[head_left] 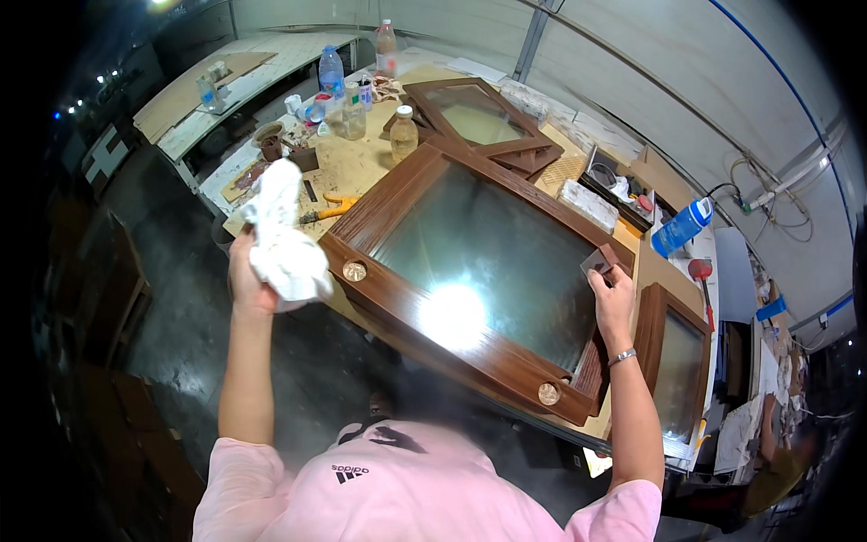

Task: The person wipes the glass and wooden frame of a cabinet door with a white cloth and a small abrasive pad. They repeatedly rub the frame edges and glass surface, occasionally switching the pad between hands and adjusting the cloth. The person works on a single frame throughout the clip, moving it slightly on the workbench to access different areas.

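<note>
A brown wooden door panel with a glass pane (488,244) lies tilted across the worktable in front of me. Two round metal-looking fittings (355,271) sit along its near rail. My left hand (249,278) is closed around a bunched white cloth (287,237), held up off the panel's left end. At the right end of the glass, my right hand (614,303) pinches a small flat scraper-like blade (593,263) by the frame. Whether the blade touches the glass I cannot tell. A bright light reflects in the pane.
Behind the panel lie smaller glazed frames (479,113); another glazed frame (673,361) stands at right. Bottles, including one of yellowish liquid (404,135), stand at back left. A yellow-handled tool (336,207) lies beside the panel. A blue bottle (682,228) and red-headed mallet (702,271) are at right.
</note>
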`<action>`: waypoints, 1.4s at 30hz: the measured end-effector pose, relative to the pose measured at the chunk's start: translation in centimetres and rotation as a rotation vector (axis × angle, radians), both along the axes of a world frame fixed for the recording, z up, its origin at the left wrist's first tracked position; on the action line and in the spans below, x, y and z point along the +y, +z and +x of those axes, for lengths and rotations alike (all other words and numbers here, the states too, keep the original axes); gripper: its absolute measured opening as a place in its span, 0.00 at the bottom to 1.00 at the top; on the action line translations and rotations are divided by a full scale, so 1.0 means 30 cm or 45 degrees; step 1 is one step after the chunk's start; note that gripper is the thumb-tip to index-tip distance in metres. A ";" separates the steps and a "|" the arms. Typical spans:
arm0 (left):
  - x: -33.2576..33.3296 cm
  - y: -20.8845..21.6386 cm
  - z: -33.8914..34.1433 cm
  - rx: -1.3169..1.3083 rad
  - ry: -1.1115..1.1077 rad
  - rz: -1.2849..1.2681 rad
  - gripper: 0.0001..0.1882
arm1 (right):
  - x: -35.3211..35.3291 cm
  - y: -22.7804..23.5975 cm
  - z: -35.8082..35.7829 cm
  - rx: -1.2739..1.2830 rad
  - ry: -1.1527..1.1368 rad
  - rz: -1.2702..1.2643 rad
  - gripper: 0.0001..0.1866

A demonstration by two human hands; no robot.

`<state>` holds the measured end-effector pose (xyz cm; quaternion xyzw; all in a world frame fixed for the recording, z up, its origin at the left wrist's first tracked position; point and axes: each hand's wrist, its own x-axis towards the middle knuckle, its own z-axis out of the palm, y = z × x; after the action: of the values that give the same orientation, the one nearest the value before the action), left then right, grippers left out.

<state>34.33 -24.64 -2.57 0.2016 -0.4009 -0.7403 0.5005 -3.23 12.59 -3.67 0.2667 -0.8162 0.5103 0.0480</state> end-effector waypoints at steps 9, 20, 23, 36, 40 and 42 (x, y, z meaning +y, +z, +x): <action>0.720 -0.058 -0.265 -0.648 -0.417 -1.938 0.29 | -0.017 -0.001 -0.035 0.025 -0.024 0.017 0.14; 0.519 -0.024 -0.169 -0.907 -0.220 -1.759 0.18 | 0.002 0.019 -0.030 0.099 -0.055 0.147 0.22; 0.837 -0.064 -0.328 -0.437 -0.715 -2.020 0.23 | -0.021 -0.017 -0.047 0.093 -0.105 0.142 0.18; 1.028 0.055 -0.514 -0.031 -1.357 -2.138 0.25 | -0.010 0.041 -0.008 0.016 -0.091 0.106 0.19; 1.034 0.104 -0.450 0.137 -1.828 -1.997 0.23 | 0.026 0.004 -0.052 -0.097 -0.093 0.013 0.20; 0.984 0.127 -0.519 0.002 -1.515 -1.929 0.23 | 0.032 -0.007 -0.074 -0.162 -0.064 -0.032 0.21</action>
<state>18.75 4.87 1.24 -0.4118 -0.8088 -0.4177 0.0407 -5.44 13.54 -3.89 0.2126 -0.8176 0.5349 0.0123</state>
